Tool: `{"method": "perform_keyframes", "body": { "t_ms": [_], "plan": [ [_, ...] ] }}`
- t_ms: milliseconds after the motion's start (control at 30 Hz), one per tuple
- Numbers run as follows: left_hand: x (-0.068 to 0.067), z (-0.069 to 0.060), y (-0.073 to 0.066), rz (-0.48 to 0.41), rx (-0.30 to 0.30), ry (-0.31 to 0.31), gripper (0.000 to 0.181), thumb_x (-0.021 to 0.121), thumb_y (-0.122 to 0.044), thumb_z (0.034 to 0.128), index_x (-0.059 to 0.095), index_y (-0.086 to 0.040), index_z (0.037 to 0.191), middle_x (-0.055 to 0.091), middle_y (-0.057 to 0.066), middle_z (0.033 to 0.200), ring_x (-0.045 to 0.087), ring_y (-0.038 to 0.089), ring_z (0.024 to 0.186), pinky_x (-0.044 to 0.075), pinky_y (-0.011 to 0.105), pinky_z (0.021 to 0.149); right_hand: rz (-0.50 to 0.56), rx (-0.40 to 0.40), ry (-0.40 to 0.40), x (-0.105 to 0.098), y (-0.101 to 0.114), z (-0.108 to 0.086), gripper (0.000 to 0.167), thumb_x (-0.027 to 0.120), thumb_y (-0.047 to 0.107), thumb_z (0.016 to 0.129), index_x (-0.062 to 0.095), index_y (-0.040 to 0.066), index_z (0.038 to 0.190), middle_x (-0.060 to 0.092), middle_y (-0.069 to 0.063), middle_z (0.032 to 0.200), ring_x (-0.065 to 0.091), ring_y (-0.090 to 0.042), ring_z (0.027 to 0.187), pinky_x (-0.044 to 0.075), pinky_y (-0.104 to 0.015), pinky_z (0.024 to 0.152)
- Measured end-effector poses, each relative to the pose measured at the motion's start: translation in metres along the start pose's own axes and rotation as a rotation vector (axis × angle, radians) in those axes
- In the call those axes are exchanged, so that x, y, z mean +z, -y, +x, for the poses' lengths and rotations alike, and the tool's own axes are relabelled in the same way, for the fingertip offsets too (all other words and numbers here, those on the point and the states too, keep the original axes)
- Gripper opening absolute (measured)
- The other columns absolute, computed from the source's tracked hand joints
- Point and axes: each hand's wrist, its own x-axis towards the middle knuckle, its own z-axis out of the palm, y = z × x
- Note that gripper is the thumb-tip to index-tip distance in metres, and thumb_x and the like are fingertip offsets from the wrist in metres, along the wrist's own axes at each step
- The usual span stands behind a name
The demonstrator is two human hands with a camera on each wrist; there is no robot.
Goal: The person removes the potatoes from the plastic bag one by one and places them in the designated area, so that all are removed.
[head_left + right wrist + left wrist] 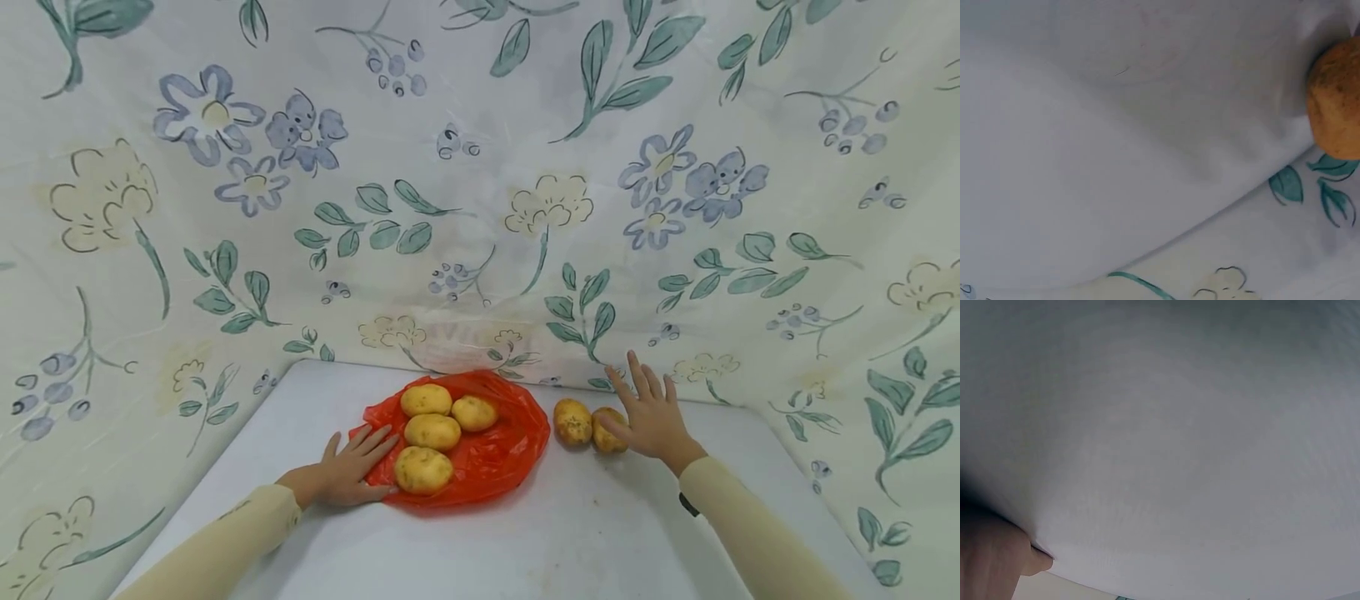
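Observation:
Several yellow potatoes (432, 432) lie on a crumpled red plastic bag (495, 467) spread on the white table. My left hand (347, 473) rests with fingers spread on the bag's left edge, beside the potatoes. Just right of the bag, two more potatoes (573, 422) sit on the tabletop. Over the rightmost potato (609, 433) my right hand (652, 417) is held with fingers extended, its thumb overlapping that potato; whether they touch I cannot tell. One potato (1338, 103) shows at the right edge of the right wrist view. Only part of my left hand (994, 559) shows in the left wrist view.
A floral curtain (480, 250) hangs behind and beside the white table (480, 558), close to its back edge. Small specks mark the tabletop in front of the two separate potatoes.

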Motion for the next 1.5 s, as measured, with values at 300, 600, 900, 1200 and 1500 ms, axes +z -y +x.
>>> {"method": "perform_keyframes", "body": {
  "t_ms": [300,600,900,1200,1500],
  "plan": [
    [0.0,0.0,-0.005,0.018,-0.011,0.001,0.095,0.057,-0.068,0.0862,0.025,-0.013,0.157,0.016,0.015,0.165,0.008,0.046,0.15,-0.003,0.076,0.111,-0.012,-0.041,0.032,0.005,0.022,0.012,0.086,0.046,0.07,0.09,0.022,0.024,0.158,-0.004,-0.014,0.167,0.017,-0.044,0.148,0.009,-0.072,0.115],
    [0.004,0.0,0.0,0.011,-0.018,-0.01,0.095,0.057,-0.069,0.0855,0.026,-0.013,0.157,0.017,0.015,0.165,0.009,0.047,0.149,-0.004,0.077,0.11,0.005,-0.09,0.031,0.003,0.046,0.019,0.085,0.049,0.068,0.09,0.022,0.026,0.158,-0.002,-0.012,0.168,0.019,-0.044,0.149,0.011,-0.069,0.117],
    [0.006,-0.002,0.004,0.0,-0.035,-0.005,0.096,0.059,-0.067,0.0851,0.026,-0.013,0.157,0.016,0.016,0.165,0.008,0.048,0.149,-0.005,0.078,0.109,0.041,-0.129,0.051,0.001,0.059,0.026,0.084,0.049,0.065,0.091,0.017,0.028,0.159,-0.005,-0.009,0.168,0.016,-0.041,0.15,0.009,-0.069,0.118],
    [0.013,0.002,0.01,0.014,-0.062,-0.012,0.1,0.057,-0.073,0.0828,0.025,-0.015,0.157,0.016,0.012,0.166,0.005,0.044,0.151,-0.006,0.075,0.111,-0.005,-0.141,0.056,0.006,0.07,0.029,0.085,0.046,0.069,0.09,0.018,0.029,0.159,-0.003,-0.009,0.168,0.015,-0.04,0.151,0.013,-0.067,0.118],
    [0.006,0.001,0.003,0.021,-0.023,-0.006,0.097,0.053,-0.073,0.085,0.023,-0.016,0.158,0.013,0.013,0.166,0.005,0.044,0.151,-0.006,0.076,0.111,-0.015,-0.148,0.064,0.011,0.077,0.029,0.085,0.039,0.074,0.09,0.015,0.03,0.159,-0.002,-0.009,0.168,0.012,-0.039,0.152,0.014,-0.066,0.118]
  ]
}}
